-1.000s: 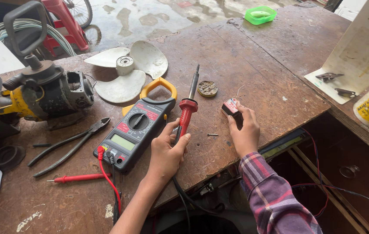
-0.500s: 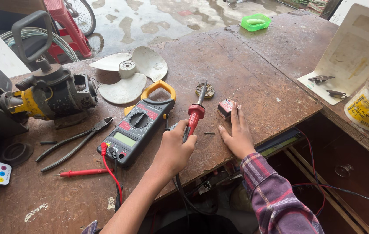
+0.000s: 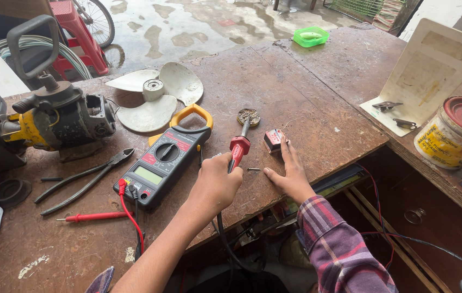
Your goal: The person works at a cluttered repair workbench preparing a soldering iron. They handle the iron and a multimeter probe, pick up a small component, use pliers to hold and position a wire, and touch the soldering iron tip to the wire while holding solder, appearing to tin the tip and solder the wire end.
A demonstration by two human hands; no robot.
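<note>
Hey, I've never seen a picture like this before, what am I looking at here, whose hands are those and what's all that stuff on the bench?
This is one view from a camera worn on a person's head, looking down at their own two bare hands over a worn wooden workbench. The left hand grips a red-handled soldering iron, its tip pointing toward a small round metal part. The right hand lies flat, fingertips touching a small red and black block. Left of the hands lie a clamp meter with a red probe, pliers, a white fan blade and a yellow and black motor. A paint tin stands at the right, a green tray at the far edge.
</note>
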